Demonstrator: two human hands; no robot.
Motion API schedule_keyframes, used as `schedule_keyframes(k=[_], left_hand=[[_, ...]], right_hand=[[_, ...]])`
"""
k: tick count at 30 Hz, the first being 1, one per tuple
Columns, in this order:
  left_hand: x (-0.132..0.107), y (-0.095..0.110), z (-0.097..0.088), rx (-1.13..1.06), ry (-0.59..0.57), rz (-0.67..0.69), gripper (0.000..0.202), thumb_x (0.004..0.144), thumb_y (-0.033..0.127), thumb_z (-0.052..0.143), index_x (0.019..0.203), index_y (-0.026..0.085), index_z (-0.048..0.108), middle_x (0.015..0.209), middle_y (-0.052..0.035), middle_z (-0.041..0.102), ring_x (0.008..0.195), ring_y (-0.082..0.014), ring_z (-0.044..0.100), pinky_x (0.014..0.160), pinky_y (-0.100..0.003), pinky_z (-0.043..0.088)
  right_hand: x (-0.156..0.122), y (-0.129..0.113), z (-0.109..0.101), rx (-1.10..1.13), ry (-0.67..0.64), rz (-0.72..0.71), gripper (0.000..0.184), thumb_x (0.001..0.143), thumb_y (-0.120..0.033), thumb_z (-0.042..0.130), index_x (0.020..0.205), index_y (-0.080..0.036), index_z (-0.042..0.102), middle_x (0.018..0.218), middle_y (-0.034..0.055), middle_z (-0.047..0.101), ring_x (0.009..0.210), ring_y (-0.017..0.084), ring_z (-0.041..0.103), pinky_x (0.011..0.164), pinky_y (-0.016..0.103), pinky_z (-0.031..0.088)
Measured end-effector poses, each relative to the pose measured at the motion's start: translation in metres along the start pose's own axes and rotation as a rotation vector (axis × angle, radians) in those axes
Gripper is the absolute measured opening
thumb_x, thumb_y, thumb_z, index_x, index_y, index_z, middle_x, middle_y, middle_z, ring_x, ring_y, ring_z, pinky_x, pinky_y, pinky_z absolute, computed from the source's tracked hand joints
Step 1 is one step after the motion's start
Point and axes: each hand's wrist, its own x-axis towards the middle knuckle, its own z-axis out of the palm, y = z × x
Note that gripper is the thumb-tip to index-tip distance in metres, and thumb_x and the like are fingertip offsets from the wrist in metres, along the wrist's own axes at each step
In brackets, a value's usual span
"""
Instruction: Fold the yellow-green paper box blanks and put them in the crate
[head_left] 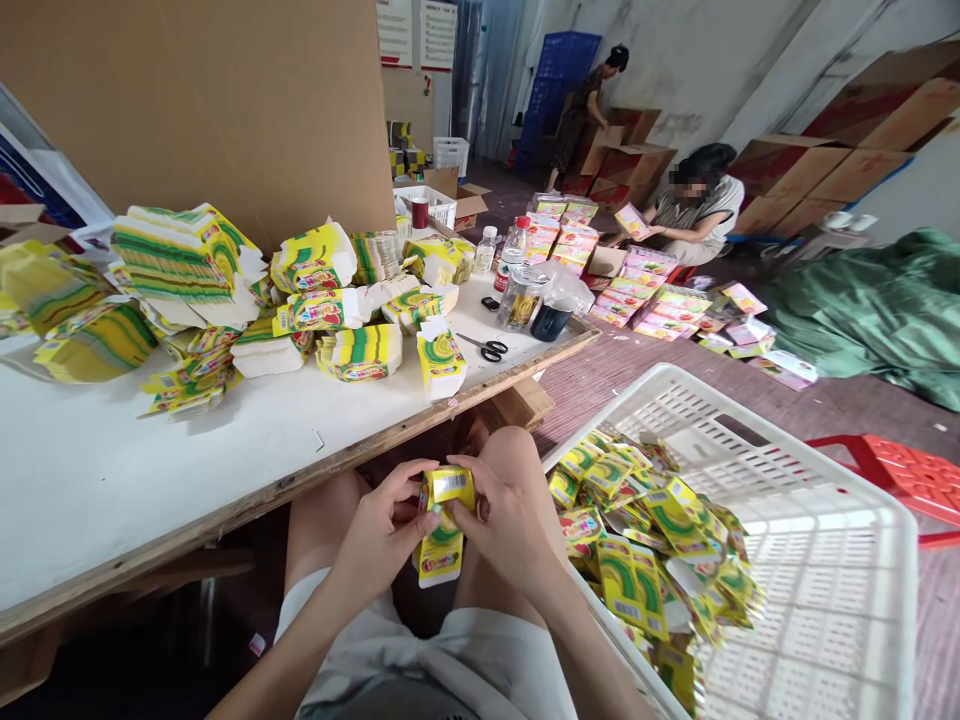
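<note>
Between my knees I hold a small yellow and green printed carton (441, 555), with a barcode on its upper panel. My left hand (386, 525) grips its left side, thumb on the front. Its right side is held by my right hand (499, 515), the thumb pressing near the barcode panel. The fingers behind the carton are hidden. On the table edge ahead stands a similar carton (441, 360), with bundles of flat cartons (360, 350) to its left. At my right, a white plastic crate (810, 600) holds many of the same yellow cartons (634, 585).
Black scissors (491, 349), a clear jar (520, 298), a dark cup (551, 320) and a red-capped bottle (512, 255) stand or lie on the white table (97, 480). A red stool (900, 480) is beyond the crate. Two other people work among boxes at the back.
</note>
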Motion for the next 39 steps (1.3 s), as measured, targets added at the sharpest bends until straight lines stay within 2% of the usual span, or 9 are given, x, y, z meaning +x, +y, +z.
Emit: schedule_keyframes(k=[5, 9, 17, 21, 24, 28, 32, 35, 39], left_hand=[[0.004, 0.004, -0.009, -0.157, -0.079, -0.071, 0.053, 0.078, 0.028, 0.078, 0.125, 0.022, 0.054, 0.103, -0.0069, 0.077, 0.079, -0.0206, 0.074, 0.072, -0.031, 0.059], [0.005, 0.001, -0.007, -0.203, -0.129, -0.076, 0.053, 0.078, 0.027, 0.078, 0.125, 0.022, 0.054, 0.103, -0.0069, 0.077, 0.079, -0.0215, 0.075, 0.070, -0.030, 0.059], [0.003, -0.016, 0.004, 0.047, 0.054, 0.120, 0.038, 0.086, 0.022, 0.067, 0.124, 0.025, 0.061, 0.120, -0.0065, 0.073, 0.094, -0.0198, 0.073, 0.080, -0.029, 0.060], [0.007, -0.015, 0.003, 0.041, 0.128, 0.208, 0.018, 0.089, 0.029, 0.066, 0.104, 0.021, 0.073, 0.105, -0.0066, 0.077, 0.087, -0.0196, 0.075, 0.074, -0.027, 0.061], [0.012, -0.014, 0.004, 0.055, 0.242, 0.259, 0.013, 0.087, 0.028, 0.068, 0.093, 0.020, 0.077, 0.095, -0.0056, 0.079, 0.086, -0.0199, 0.075, 0.075, -0.026, 0.061], [0.015, -0.016, 0.007, 0.041, 0.217, 0.242, 0.013, 0.086, 0.027, 0.070, 0.094, 0.021, 0.077, 0.093, -0.0044, 0.079, 0.081, -0.0185, 0.074, 0.073, -0.025, 0.060], [0.013, -0.018, 0.009, 0.045, 0.248, 0.217, 0.011, 0.084, 0.028, 0.070, 0.087, 0.019, 0.077, 0.089, -0.0048, 0.079, 0.079, -0.0188, 0.074, 0.069, -0.024, 0.059], [0.014, -0.017, 0.006, -0.007, 0.247, 0.173, 0.013, 0.083, 0.029, 0.072, 0.090, 0.019, 0.078, 0.089, -0.0052, 0.079, 0.079, -0.0193, 0.073, 0.069, -0.025, 0.059], [0.017, -0.015, 0.000, -0.098, 0.114, 0.085, 0.020, 0.082, 0.031, 0.074, 0.099, 0.021, 0.079, 0.096, -0.0050, 0.080, 0.084, -0.0206, 0.074, 0.075, -0.028, 0.060]], right_hand=[[-0.001, 0.009, -0.012, 0.392, 0.017, -0.073, 0.037, 0.092, -0.041, 0.062, 0.126, -0.027, 0.069, 0.101, 0.0059, 0.071, 0.065, 0.014, 0.058, 0.057, 0.026, 0.047], [-0.002, 0.010, 0.004, 0.643, 0.062, 0.007, 0.037, 0.091, -0.043, 0.063, 0.121, -0.024, 0.070, 0.083, 0.0032, 0.070, 0.060, 0.015, 0.058, 0.053, 0.026, 0.048], [-0.001, 0.012, 0.021, 0.636, 0.226, -0.021, 0.028, 0.087, -0.039, 0.068, 0.110, -0.024, 0.075, 0.098, 0.0067, 0.075, 0.086, 0.023, 0.069, 0.078, 0.036, 0.056], [-0.005, 0.008, 0.025, 0.662, 0.232, 0.020, 0.025, 0.085, -0.036, 0.070, 0.105, -0.024, 0.076, 0.100, 0.0072, 0.076, 0.095, 0.026, 0.069, 0.086, 0.040, 0.056], [-0.008, 0.002, 0.033, 0.725, 0.367, 0.074, 0.033, 0.083, -0.035, 0.072, 0.115, -0.025, 0.070, 0.099, 0.0069, 0.076, 0.091, 0.025, 0.071, 0.080, 0.039, 0.058], [-0.011, -0.002, 0.049, 0.786, 0.556, 0.126, 0.022, 0.083, -0.039, 0.072, 0.095, -0.021, 0.068, 0.086, 0.0062, 0.074, 0.075, 0.022, 0.070, 0.067, 0.034, 0.057], [-0.013, -0.002, 0.059, 0.719, 0.616, 0.136, 0.023, 0.084, -0.041, 0.071, 0.085, -0.019, 0.071, 0.085, 0.0081, 0.074, 0.081, 0.024, 0.069, 0.077, 0.038, 0.056], [-0.012, 0.001, 0.055, 0.690, 0.594, 0.119, 0.023, 0.085, -0.040, 0.070, 0.096, -0.019, 0.072, 0.091, 0.0082, 0.075, 0.084, 0.024, 0.069, 0.078, 0.038, 0.056], [-0.008, 0.004, 0.035, 0.719, 0.434, 0.078, 0.032, 0.085, -0.040, 0.069, 0.113, -0.023, 0.070, 0.100, 0.0073, 0.075, 0.086, 0.024, 0.070, 0.072, 0.035, 0.057]])
